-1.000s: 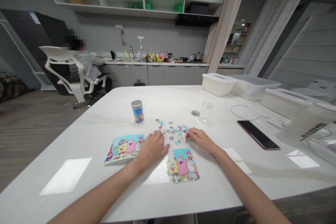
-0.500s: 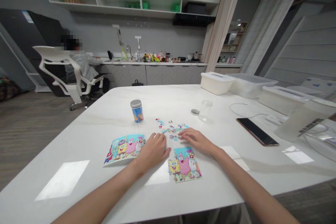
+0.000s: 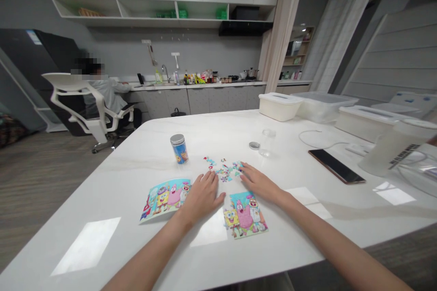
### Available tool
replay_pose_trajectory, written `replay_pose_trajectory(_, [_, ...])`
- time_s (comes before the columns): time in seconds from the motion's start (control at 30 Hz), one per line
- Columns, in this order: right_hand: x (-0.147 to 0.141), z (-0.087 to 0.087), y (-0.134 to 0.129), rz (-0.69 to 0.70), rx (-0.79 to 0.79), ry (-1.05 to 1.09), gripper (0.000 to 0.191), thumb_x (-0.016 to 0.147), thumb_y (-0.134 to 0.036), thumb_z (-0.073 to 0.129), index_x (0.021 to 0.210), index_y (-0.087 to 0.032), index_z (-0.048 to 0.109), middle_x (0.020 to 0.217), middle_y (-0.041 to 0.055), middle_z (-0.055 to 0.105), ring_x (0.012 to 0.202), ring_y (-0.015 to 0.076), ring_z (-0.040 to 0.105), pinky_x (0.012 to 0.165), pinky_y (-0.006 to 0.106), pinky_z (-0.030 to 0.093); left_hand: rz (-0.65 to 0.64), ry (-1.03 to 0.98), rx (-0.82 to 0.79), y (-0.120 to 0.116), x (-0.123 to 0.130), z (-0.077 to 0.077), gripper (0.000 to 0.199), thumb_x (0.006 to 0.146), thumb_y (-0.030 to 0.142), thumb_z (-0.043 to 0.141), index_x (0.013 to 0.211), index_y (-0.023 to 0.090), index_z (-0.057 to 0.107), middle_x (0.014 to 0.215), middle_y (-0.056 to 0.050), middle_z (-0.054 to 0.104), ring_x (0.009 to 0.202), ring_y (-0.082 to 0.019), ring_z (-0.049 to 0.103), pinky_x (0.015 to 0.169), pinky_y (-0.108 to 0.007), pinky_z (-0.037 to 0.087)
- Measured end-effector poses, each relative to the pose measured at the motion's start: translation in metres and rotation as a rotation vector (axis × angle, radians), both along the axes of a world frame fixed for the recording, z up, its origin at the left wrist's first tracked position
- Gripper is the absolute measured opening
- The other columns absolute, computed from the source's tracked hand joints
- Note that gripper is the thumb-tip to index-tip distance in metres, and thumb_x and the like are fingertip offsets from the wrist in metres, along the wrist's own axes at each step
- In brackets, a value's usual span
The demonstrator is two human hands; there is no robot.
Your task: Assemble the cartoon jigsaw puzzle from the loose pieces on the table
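Loose puzzle pieces (image 3: 225,173) lie in a small spread on the white table. My left hand (image 3: 204,193) rests palm down at their near left edge, its thumb out to the side and nothing visible in it. At their right edge my right hand (image 3: 257,183) has its fingers spread, the fingertips touching the outer pieces. Just below the hands sits a partly assembled cartoon puzzle (image 3: 246,216). A curved picture sheet (image 3: 165,198) with the same characters lies left of my left hand, which covers its right end.
A lidded jar (image 3: 179,149) stands behind the sheet. Farther right are a clear jar (image 3: 268,143), a metal lid (image 3: 254,145), a phone (image 3: 336,166), a cable, a pitcher (image 3: 392,150) and storage boxes (image 3: 282,107). A person sits on a white chair at back left.
My right hand has shifted slightly right and its fingers have moved to the right edge of the pieces. The camera view has tilted and moved a little.
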State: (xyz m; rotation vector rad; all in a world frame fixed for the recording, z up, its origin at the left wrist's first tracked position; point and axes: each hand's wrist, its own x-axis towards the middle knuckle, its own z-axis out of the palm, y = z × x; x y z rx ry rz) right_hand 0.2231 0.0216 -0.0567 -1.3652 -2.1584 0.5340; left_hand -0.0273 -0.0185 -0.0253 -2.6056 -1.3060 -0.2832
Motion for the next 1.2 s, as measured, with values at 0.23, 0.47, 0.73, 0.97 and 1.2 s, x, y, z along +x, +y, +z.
replay_pose_trajectory(0.23, [-0.010,0.007,-0.007,0.181,-0.074,0.025,0.055,0.098,-0.057,0.036,0.144,-0.029,0.048,0.156,0.0033,0.037,0.146,0.0230,0.028,0.122,0.045,0.018,0.003,-0.035,-0.018,-0.002,0.000,0.007,0.043,0.093,0.043,0.045,0.125,0.015,0.051,0.121,-0.015,0.061,0.116,-0.030,0.055,0.099,-0.044,0.044])
replay_pose_trajectory(0.47, [-0.013,0.006,-0.005,0.078,-0.075,-0.041,0.060,0.099,-0.056,0.034,0.147,-0.021,0.043,0.158,0.0102,0.031,0.148,0.0261,0.023,0.122,0.050,0.013,-0.013,-0.046,-0.077,0.003,-0.003,-0.005,0.051,0.095,0.042,0.044,0.133,0.009,0.045,0.144,-0.022,0.048,0.134,-0.033,0.044,0.110,-0.048,0.036])
replay_pose_trajectory(0.73, [-0.013,0.023,-0.008,-0.054,0.035,-0.001,0.043,0.101,-0.041,0.036,0.126,-0.018,0.061,0.136,0.0131,0.058,0.129,0.0267,0.051,0.112,0.048,0.035,-0.035,-0.067,-0.047,0.005,-0.003,-0.005,0.051,0.093,0.042,0.046,0.131,0.008,0.049,0.138,-0.021,0.053,0.131,-0.032,0.048,0.110,-0.046,0.038])
replay_pose_trajectory(0.97, [-0.018,0.029,-0.013,0.107,0.085,0.022,0.035,0.101,-0.033,0.037,0.108,-0.020,0.068,0.119,0.0097,0.066,0.114,0.0233,0.058,0.105,0.043,0.044,0.029,-0.062,-0.044,0.007,-0.007,-0.008,0.054,0.091,0.047,0.048,0.127,0.007,0.053,0.141,-0.024,0.051,0.133,-0.036,0.046,0.110,-0.050,0.038])
replay_pose_trajectory(1.2, [-0.038,0.037,0.010,0.220,0.191,-0.179,0.042,0.100,-0.033,0.038,0.136,-0.016,0.052,0.141,0.0159,0.053,0.130,0.0270,0.049,0.110,0.048,0.039,-0.027,-0.054,-0.101,0.005,-0.006,-0.003,0.053,0.094,0.042,0.047,0.137,0.010,0.047,0.147,-0.018,0.048,0.137,-0.033,0.042,0.112,-0.048,0.036])
